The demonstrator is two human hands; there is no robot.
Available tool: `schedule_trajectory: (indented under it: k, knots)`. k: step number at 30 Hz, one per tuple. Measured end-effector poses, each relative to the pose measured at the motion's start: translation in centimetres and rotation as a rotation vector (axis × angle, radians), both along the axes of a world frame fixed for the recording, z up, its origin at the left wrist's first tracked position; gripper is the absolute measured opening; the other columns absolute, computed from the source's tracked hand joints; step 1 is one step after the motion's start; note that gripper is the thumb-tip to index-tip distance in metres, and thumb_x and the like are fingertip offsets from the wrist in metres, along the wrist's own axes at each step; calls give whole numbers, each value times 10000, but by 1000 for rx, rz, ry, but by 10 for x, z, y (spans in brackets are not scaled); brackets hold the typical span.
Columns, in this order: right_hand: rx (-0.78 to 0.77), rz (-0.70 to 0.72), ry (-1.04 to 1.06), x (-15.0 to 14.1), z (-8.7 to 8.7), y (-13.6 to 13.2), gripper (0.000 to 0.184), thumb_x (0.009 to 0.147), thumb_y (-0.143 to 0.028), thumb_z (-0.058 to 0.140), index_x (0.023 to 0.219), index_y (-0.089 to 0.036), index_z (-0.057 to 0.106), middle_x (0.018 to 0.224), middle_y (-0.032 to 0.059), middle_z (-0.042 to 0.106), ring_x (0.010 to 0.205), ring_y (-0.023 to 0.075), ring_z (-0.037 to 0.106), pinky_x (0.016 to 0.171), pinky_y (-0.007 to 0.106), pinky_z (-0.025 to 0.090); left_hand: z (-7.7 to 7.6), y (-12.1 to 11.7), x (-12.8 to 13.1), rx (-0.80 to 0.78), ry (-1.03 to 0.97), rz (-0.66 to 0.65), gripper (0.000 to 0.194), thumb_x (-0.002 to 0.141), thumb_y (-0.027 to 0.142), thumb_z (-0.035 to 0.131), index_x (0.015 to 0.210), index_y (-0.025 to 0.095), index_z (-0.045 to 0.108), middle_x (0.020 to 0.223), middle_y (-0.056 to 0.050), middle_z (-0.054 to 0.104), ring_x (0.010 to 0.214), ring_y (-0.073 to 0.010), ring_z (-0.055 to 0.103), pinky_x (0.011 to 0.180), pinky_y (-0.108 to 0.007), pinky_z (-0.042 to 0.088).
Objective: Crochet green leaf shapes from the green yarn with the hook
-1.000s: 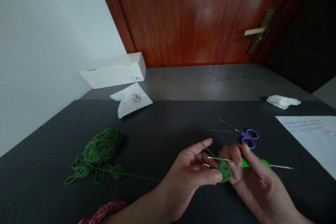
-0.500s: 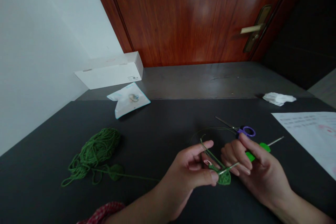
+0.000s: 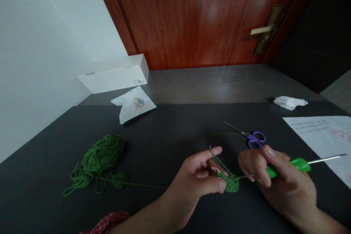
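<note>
Between thumb and fingers, my left hand [image 3: 201,177] pinches a small green crochet piece [image 3: 231,184]. Green yarn runs up over its raised index finger, and a bit of pink shows beside the piece. My right hand [image 3: 285,182] is closed around the green handle of a crochet hook [image 3: 300,165], whose metal shaft also sticks out at the back. The hook's thin front end reaches left to the edge of the crochet piece; its very tip is hard to make out. A strand leads from my left wrist to the green yarn skein [image 3: 105,151] on the left.
Purple-handled scissors [image 3: 255,139] lie beyond my right hand, a thin thread beside them. A printed sheet [image 3: 309,128] and crumpled white tissue [image 3: 290,102] are at right. Farther back left are a white-blue packet [image 3: 137,106] and a white box [image 3: 115,76] against the wall.
My right hand has moved right and turned, drawing the hook back from lying across the crochet piece to its edge. More of the handle and rear shaft shows. My left hand has barely moved.
</note>
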State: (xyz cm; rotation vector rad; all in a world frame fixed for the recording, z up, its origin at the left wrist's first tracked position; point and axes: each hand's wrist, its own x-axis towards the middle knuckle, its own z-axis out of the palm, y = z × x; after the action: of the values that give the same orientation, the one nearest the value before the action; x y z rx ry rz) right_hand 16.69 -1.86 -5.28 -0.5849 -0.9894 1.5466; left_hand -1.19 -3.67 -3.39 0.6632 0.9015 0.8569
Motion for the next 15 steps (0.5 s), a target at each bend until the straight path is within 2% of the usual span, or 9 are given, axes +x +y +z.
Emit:
schedule_trajectory:
  k: [5,11,15]
  knots:
    - [-47,28,14,-2,0,1,532,970,-341,421,493,-218,624,438,-2,405,496,166,408,524,350,283,0,-1,1,-1,-16,11,697,595,102,772,1269,119,598,768,0,620,666,-117,543,667,-295,403]
    - [-228,124,105,-2,-3,4,556,964,-383,419,459,-217,579,416,-21,324,469,156,371,531,327,294,0,-2,0,-12,-36,0,705,577,121,804,1255,124,608,791,-9,628,681,-124,548,672,-303,403]
    - [-261,162,132,-2,-4,5,552,957,-385,426,454,-217,578,413,-27,300,461,154,357,525,319,298,1,-2,0,-24,-34,-10,689,583,111,791,1250,135,618,816,-18,631,702,-132,552,682,-309,402]
